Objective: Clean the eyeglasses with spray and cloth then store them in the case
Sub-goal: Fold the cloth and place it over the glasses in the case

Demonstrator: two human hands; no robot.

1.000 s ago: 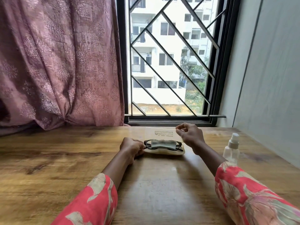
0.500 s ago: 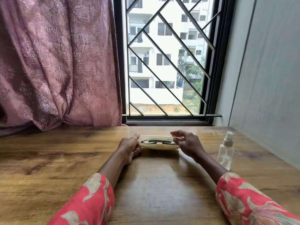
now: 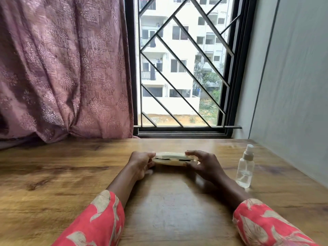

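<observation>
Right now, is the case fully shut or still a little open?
A little open: a thin dark gap runs between lid and base of the case. The left hand and right hand grip its ends.

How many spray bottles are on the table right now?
1. The spray bottle stands upright on the table, off to the right of the right hand and apart from it. No other shows in this view.
</observation>
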